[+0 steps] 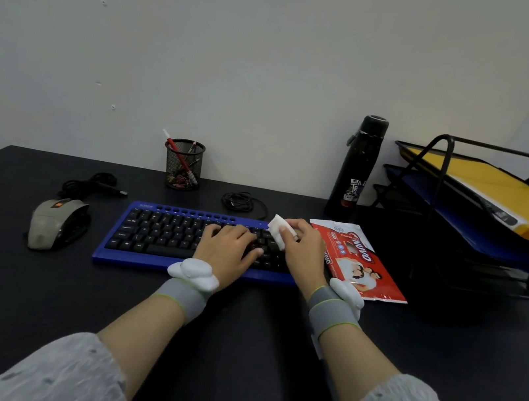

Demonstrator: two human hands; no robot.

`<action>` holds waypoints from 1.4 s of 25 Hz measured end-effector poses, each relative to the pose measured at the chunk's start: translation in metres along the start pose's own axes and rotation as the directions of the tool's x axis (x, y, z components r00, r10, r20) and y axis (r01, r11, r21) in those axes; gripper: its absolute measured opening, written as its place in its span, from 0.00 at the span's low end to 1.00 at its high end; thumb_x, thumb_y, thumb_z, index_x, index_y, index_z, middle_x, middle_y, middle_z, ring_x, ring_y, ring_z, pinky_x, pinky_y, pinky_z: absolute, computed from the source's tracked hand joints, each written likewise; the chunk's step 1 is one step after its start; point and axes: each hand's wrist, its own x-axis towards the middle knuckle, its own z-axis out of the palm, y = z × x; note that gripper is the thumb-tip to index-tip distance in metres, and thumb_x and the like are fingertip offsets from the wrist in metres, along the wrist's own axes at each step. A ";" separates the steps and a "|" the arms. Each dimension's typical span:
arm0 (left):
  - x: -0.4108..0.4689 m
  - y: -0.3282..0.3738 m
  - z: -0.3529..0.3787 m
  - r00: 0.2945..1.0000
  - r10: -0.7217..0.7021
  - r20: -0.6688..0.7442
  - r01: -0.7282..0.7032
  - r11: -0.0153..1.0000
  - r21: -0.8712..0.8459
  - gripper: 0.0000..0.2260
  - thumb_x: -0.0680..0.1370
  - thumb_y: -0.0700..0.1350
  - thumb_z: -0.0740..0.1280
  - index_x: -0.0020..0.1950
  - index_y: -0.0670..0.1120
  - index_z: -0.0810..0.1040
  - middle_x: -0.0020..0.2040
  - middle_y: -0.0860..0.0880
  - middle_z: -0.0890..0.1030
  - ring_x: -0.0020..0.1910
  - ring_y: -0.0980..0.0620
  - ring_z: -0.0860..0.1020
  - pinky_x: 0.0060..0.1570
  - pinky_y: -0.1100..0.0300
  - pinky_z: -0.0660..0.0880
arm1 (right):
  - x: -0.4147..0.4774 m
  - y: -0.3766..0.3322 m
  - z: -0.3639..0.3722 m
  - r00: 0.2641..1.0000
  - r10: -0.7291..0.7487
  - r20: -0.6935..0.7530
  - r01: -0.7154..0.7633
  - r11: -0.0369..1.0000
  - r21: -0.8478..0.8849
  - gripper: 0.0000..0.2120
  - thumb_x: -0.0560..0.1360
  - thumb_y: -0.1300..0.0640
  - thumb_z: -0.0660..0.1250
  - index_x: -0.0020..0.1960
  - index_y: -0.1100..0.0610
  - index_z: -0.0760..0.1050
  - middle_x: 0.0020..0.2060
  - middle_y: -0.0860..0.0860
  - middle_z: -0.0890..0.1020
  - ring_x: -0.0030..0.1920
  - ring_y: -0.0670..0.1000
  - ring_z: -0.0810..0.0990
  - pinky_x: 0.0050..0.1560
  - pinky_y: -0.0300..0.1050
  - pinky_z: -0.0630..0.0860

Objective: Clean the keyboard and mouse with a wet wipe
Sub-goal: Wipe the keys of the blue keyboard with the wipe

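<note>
A blue keyboard [160,236] with black keys lies on the dark desk. My left hand [228,246] rests flat on the keys right of the middle, fingers spread. My right hand [300,251] is over the keyboard's right end and pinches a folded white wet wipe [277,233] between thumb and fingers. The grey mouse [51,222] sits to the left of the keyboard, untouched. A red and white wipe packet [363,264] lies just right of the keyboard, partly under my right wrist.
A mesh pen cup [182,165] stands behind the keyboard, with coiled black cables [243,202] beside it and another cable [92,185] behind the mouse. A black bottle [357,166] and a stacked document tray [483,207] occupy the back right.
</note>
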 end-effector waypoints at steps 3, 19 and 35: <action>-0.011 -0.007 0.007 0.991 0.131 0.005 -0.131 0.990 0.041 0.21 0.80 0.57 0.54 0.68 0.50 0.71 0.69 0.53 0.71 0.68 0.54 0.69 0.68 0.56 0.54 | 0.003 0.010 -0.006 0.998 -0.024 -0.062 0.019 0.997 -0.072 0.09 0.76 0.60 0.61 0.53 0.56 0.78 0.45 0.52 0.82 0.46 0.51 0.78 0.45 0.42 0.72; -0.015 -0.018 0.010 1.000 0.005 -0.013 -0.004 1.000 0.022 0.23 0.79 0.61 0.52 0.72 0.54 0.66 0.72 0.55 0.67 0.72 0.56 0.63 0.71 0.53 0.48 | 0.024 0.028 0.001 0.985 -0.081 -0.150 0.009 0.904 -0.428 0.16 0.80 0.54 0.58 0.66 0.52 0.72 0.56 0.57 0.81 0.55 0.56 0.79 0.50 0.43 0.72; -0.012 -0.018 0.014 0.997 -0.081 0.001 0.081 0.997 0.006 0.24 0.79 0.61 0.53 0.72 0.53 0.67 0.74 0.53 0.65 0.75 0.54 0.59 0.71 0.49 0.45 | 0.035 0.041 0.004 0.989 -0.006 0.150 0.057 0.940 -0.338 0.18 0.78 0.54 0.62 0.67 0.56 0.72 0.65 0.53 0.77 0.65 0.53 0.74 0.63 0.39 0.67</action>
